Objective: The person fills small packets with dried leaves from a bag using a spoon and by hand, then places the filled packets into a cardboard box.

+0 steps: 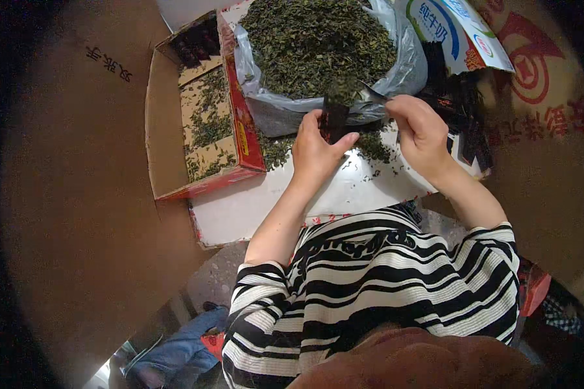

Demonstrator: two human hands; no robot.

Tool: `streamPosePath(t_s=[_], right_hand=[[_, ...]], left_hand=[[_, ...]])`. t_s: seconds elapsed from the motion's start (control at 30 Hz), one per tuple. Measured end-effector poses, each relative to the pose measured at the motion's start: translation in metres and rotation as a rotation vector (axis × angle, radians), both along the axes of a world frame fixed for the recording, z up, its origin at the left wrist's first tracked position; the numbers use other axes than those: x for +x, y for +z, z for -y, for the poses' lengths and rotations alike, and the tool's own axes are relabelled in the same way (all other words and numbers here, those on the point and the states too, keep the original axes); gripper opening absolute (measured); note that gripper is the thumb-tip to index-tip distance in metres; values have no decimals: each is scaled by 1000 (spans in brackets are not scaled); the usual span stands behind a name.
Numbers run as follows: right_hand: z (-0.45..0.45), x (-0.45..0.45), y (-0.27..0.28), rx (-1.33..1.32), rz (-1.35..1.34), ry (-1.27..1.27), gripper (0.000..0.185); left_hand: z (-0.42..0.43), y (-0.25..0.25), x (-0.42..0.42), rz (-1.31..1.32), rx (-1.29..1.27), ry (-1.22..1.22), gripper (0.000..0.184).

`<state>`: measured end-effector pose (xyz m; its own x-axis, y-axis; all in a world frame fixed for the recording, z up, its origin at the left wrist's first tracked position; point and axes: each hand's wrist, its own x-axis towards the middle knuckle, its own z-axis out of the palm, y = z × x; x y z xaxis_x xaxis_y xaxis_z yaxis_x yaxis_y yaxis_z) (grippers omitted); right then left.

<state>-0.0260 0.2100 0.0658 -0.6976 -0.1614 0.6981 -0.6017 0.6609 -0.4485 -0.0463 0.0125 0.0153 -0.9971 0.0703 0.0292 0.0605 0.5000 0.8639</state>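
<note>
A clear plastic bag (405, 61) full of dried green leaves (318, 45) stands in front of me. My left hand (318, 149) holds a small dark packet (334, 117) upright at the bag's near edge, the thumb spread to its right. In my right hand (422, 133) the fingers are pinched on the handle of a metal spoon (370, 94). The spoon's head is beside the packet's top, where some leaves show. Loose leaves (373, 146) lie on the white board (233, 214) below the bag.
A red-edged cardboard box (165, 129) with scattered leaves stands at the left. Dark packets (477, 117) are piled at the right, near a milk carton panel (457, 32). Large brown cardboard (78, 214) flanks the left side. A person's jeans (182, 343) show at lower left.
</note>
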Motion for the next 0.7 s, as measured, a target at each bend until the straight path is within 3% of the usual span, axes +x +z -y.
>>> streamPosePath(t_s=[0.2, 0.3, 0.6, 0.7], right_hand=[[-9, -1, 28, 283, -75, 103, 26], [-5, 0, 43, 522, -99, 279, 30], [-2, -4, 50, 528, -182, 355, 30], [-9, -9, 41, 427, -132, 160, 29]], left_hand=[[-2, -8, 3, -170, -136, 7, 66], [-2, -13, 4, -225, -162, 3, 66], [3, -21, 6, -194, -132, 6, 66], [3, -20, 7, -168, -117, 1, 67]])
